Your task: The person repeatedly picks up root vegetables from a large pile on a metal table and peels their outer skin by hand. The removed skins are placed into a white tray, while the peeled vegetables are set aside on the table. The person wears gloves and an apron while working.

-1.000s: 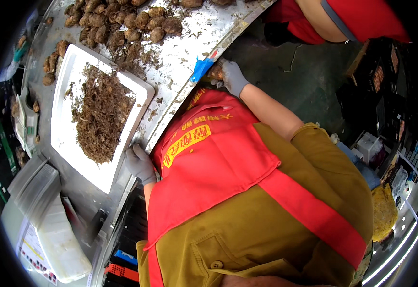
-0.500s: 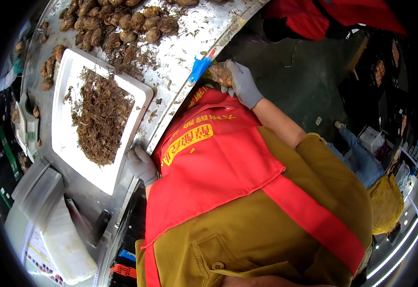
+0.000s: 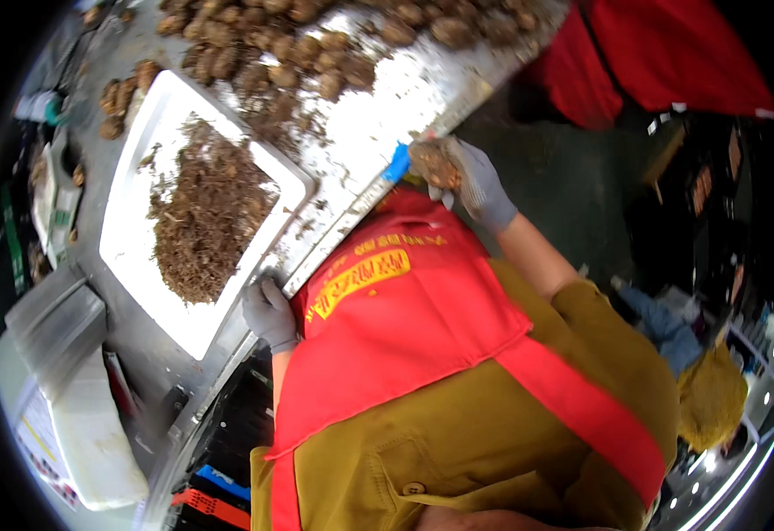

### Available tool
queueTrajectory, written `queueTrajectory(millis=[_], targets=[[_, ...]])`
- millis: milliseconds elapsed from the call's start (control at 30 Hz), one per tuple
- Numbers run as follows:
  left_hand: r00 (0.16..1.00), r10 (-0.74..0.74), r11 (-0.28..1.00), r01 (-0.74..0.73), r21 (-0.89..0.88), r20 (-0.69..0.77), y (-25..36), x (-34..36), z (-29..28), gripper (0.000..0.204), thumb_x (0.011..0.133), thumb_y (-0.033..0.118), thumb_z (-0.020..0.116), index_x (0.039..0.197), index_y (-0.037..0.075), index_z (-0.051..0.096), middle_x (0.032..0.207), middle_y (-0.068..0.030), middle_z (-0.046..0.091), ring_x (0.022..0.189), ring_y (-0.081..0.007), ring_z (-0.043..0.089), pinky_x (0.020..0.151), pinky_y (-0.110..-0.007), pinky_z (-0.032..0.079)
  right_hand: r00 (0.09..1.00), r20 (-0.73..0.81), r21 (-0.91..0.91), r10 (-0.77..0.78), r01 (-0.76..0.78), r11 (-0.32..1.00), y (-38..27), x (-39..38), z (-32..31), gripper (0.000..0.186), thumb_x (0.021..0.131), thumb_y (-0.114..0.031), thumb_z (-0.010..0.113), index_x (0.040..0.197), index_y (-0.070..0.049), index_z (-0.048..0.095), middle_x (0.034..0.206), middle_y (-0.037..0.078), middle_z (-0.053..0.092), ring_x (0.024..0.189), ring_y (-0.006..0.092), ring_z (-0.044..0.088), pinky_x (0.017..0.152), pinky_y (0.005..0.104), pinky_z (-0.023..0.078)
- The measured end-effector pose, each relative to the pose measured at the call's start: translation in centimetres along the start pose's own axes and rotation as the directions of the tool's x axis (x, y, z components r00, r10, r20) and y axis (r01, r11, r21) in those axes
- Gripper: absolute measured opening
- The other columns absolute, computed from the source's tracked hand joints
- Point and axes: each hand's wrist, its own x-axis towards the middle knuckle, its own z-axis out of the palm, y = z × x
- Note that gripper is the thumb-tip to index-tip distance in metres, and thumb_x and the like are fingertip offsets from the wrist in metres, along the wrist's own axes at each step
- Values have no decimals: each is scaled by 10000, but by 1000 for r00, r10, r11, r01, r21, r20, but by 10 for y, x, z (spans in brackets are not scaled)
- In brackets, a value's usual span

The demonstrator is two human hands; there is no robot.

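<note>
In my right hand (image 3: pixel 486 188), gloved in grey, is a brown, rough taro (image 3: pixel 435 165), held just off the table's edge beside a blue piece of tape or plastic (image 3: pixel 396 163). My left hand (image 3: pixel 270 315), in the same kind of glove, rests at the table edge close to the near corner of a white tray (image 3: pixel 303 183). Its fingers are loosely bent and slightly apart, with nothing visible in them. A heap of brown fibrous scrapings (image 3: pixel 205 221) lies inside that tray.
Many more taros (image 3: pixel 316 62) are piled at the far side of the metal table (image 3: pixel 161 354), with loose dirt around. Translucent plastic containers (image 3: pixel 55 327) stand at the left. Red cloth (image 3: pixel 670 53) hangs at upper right; a person in yellow (image 3: pixel 712 389) is at far right.
The view has shifted, so the table and tray sit slightly differently in it. My right hand still holds the taro, now turned to show more of its surface. My left hand stays near the tray.
</note>
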Motion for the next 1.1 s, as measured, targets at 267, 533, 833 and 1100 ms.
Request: queueTrajectory(millis=[267, 533, 833, 1100], targets=[[999, -53, 998, 54, 23, -6, 2, 0, -9, 186, 877, 235, 601, 793, 74, 643, 769, -149, 633, 723, -364, 608, 649, -473, 469, 933, 355, 50, -53, 38, 998, -34, 54, 47, 772, 829, -203, 663, 1474, -2, 290, 1334, 113, 492, 951, 221, 617, 795, 324, 520], [996, -83, 994, 80, -70, -43, 19, 9, -23, 181, 883, 244, 579, 766, 132, 658, 716, -105, 623, 676, -321, 602, 614, -449, 454, 894, 437, -3, 98, -107, 994, -76, 107, 79, 615, 894, -108, 593, 1452, -23, 349, 1331, 144, 520, 1006, 215, 620, 771, 316, 553], [995, -89, 996, 90, 13, -44, 5, 1, -11, 120, 848, 220, 609, 781, 120, 611, 726, -100, 617, 671, -317, 600, 621, -449, 434, 835, 546, 196, 60, -197, 961, -64, 149, 100, 628, 888, -93, 628, 1453, -43, 360, 1181, 110, 578, 881, 181, 609, 764, 355, 540], [996, -83, 996, 82, -27, -41, -2, -1, -6, 139, 813, 199, 639, 754, 80, 599, 726, -126, 624, 687, -331, 612, 594, -462, 470, 815, 528, -118, 238, -207, 971, -82, 173, 97, 597, 893, -136, 647, 1426, -33, 399, 1331, 111, 530, 1144, 215, 573, 894, 323, 512]])
